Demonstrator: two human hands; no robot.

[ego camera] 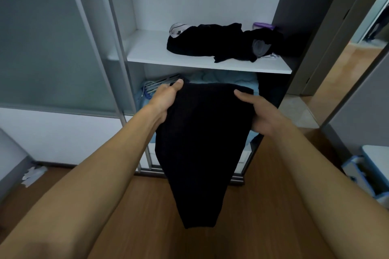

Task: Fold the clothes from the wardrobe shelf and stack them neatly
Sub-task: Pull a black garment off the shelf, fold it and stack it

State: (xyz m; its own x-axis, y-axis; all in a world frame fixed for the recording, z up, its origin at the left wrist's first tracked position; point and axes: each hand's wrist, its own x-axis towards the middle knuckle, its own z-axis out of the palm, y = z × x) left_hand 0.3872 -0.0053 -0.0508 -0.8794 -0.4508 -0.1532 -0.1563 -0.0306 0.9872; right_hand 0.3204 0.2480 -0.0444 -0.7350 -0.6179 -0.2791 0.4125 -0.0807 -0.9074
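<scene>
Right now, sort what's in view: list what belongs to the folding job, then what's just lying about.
Job: black garment held by left hand and right hand; dark clothes pile on wardrobe shelf.
Lying about: hangers and blue bedding below; white scraps on floor; blue-and-white box.

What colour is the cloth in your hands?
Black all over. The garment shows best in the head view.
</scene>
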